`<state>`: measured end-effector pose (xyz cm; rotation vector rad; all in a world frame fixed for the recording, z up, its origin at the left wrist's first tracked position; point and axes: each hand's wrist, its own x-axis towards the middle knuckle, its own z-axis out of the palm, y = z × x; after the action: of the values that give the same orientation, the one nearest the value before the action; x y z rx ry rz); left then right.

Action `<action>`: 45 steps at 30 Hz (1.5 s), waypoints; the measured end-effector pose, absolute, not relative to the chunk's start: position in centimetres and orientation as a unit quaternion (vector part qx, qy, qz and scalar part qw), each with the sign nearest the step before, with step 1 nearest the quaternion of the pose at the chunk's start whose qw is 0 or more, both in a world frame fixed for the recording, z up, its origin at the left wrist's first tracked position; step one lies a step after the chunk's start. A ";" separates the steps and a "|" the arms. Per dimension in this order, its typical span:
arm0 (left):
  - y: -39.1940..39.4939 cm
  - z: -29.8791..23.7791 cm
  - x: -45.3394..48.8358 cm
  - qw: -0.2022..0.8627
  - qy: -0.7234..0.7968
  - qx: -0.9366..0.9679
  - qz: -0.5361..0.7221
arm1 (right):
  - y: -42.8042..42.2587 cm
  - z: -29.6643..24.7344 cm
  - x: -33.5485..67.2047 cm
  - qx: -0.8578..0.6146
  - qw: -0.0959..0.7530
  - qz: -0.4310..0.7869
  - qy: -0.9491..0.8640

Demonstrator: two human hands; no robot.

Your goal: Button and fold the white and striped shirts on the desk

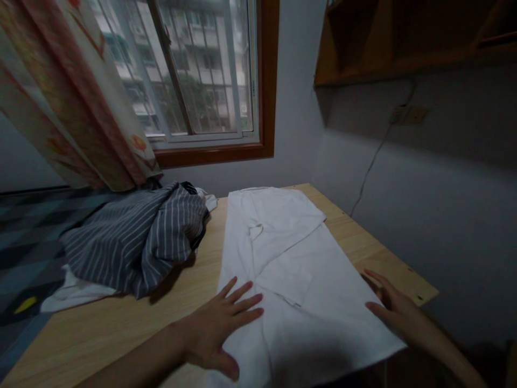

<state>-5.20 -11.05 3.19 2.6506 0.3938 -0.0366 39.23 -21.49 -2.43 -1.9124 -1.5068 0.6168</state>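
A white shirt [327, 280] lies spread over the wooden board, its sleeves folded in across the body. One cuff rests near the middle of the cloth, and the near hem reaches over the board's front edge. My left hand [222, 323] is open, fingers spread, on or just above the shirt's left side. At the shirt's right edge is my right hand [390, 302], its thumb and fingers apart beside the cloth. Nothing shows between the fingers of either hand.
A heap of grey striped clothing [137, 237] with white cloth under it sits on the left. The wooden board [379, 256] ends at the right, near the wall. Behind are a window [202, 70] and a flowered curtain [76, 97]. A wooden shelf [388, 64] hangs at upper right.
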 end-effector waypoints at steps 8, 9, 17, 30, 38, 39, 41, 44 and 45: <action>-12.0 4.1 0.2 0.328 0.262 0.900 0.119 | -22.1 2.1 36.4 -0.750 0.317 0.158 -0.559; -11.9 4.0 1.2 0.378 0.277 0.874 0.131 | -22.1 2.8 35.7 -0.755 0.316 0.131 -0.559; -10.0 2.4 8.6 0.765 0.236 0.591 0.105 | -23.7 2.6 32.9 -0.788 0.370 0.057 -0.488; -6.9 5.0 12.5 0.706 0.258 0.655 0.079 | -19.8 4.5 24.1 -0.531 0.448 -0.122 -0.709; -10.8 5.0 6.4 0.387 0.476 0.731 0.299 | -19.9 4.3 19.0 -0.322 0.358 -0.094 -0.872; -11.5 4.6 5.4 0.387 0.488 0.722 0.301 | -20.0 3.6 18.7 -0.309 0.350 -0.085 -0.880; -12.7 3.7 3.6 0.394 0.506 0.714 0.280 | -20.3 2.0 18.3 -0.292 0.336 -0.073 -0.892; -13.5 2.2 2.0 0.406 0.524 0.707 0.246 | -20.7 -0.7 18.2 -0.306 0.302 -0.067 -0.901; -13.5 1.9 1.8 0.414 0.525 0.703 0.242 | -20.8 -1.3 18.4 -0.319 0.290 -0.067 -0.900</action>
<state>1.76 -13.52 1.86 1.7671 1.3194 0.6080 18.40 -20.83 -1.33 -0.8510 -2.4015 -0.1795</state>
